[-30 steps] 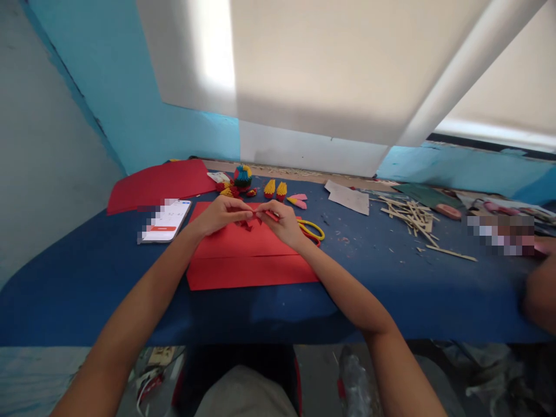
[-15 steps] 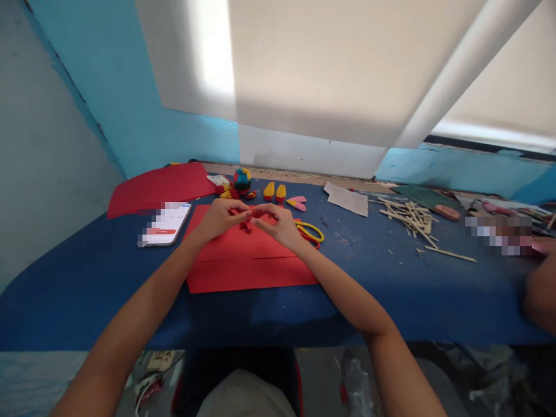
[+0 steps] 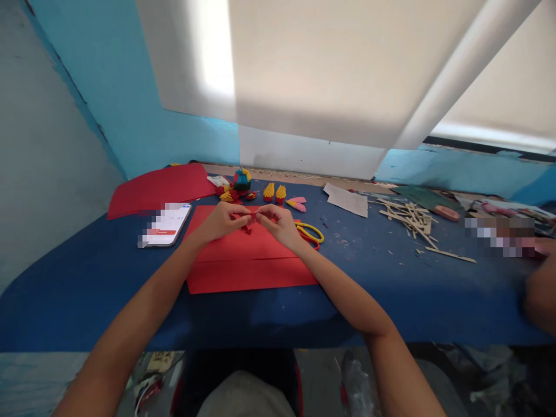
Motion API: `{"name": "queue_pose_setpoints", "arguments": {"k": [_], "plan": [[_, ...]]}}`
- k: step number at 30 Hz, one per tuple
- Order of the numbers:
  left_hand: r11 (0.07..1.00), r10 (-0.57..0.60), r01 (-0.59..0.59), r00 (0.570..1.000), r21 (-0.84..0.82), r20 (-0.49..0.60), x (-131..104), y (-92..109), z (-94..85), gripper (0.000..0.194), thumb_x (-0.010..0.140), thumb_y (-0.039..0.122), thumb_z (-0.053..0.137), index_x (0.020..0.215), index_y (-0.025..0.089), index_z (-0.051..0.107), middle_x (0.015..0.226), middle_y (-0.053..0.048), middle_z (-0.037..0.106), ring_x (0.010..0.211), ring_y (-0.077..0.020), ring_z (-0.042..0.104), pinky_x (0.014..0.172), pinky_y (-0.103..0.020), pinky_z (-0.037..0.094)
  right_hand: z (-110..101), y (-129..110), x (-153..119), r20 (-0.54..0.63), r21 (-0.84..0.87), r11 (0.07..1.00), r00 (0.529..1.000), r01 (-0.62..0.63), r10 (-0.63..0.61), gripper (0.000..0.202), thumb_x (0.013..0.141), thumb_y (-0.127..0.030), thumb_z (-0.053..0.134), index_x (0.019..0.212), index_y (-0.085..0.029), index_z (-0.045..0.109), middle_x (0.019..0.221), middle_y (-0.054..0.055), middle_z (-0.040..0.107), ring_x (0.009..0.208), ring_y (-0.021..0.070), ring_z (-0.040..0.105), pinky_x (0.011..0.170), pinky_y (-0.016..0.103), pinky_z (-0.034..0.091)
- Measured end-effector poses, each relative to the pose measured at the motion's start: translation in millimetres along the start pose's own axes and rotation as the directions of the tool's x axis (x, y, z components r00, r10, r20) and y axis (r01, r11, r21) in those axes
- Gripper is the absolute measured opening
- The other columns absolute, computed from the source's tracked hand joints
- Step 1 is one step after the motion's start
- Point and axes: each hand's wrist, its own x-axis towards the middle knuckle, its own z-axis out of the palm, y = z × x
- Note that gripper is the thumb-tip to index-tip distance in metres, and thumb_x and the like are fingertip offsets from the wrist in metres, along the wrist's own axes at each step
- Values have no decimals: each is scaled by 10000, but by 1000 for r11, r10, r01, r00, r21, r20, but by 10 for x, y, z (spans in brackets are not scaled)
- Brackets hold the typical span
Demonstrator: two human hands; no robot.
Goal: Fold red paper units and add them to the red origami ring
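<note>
My left hand (image 3: 220, 222) and my right hand (image 3: 280, 227) meet over red paper sheets (image 3: 249, 277) on the blue table. Fingertips of both are closed on a small piece of red paper (image 3: 253, 214); its exact shape is partly hidden by the fingers. Just below it, small dark red folded paper pieces (image 3: 247, 229) show. Beside my right hand lie scissors with yellow and red handles (image 3: 316, 231), their blades out of sight.
Behind my hands stand folded-paper figures: a multicoloured ball (image 3: 242, 180) and two yellow-and-red pieces (image 3: 269, 192). A phone (image 3: 171, 226) lies left, near more red paper (image 3: 165, 188). Thin wooden sticks (image 3: 410, 217) are heaped right. Another person's arm (image 3: 541, 292) rests at the right edge.
My fingers have shifted slightly on the small red paper, and my right fingertips have bent inward towards the left ones. Everything else stays in place.
</note>
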Motion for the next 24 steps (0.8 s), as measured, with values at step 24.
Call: {"name": "queue_pose_setpoints", "arguments": {"k": [24], "plan": [[999, -34, 33, 998, 23, 61, 0, 7, -30, 228, 787, 289, 579, 685, 159, 738, 691, -54, 744, 625, -173, 668, 551, -221, 482, -32, -10, -14, 99, -222, 959, 982, 178, -159, 127, 858, -229, 519, 816, -188, 631, 774, 23, 684, 685, 136, 607, 644, 247, 436]]}}
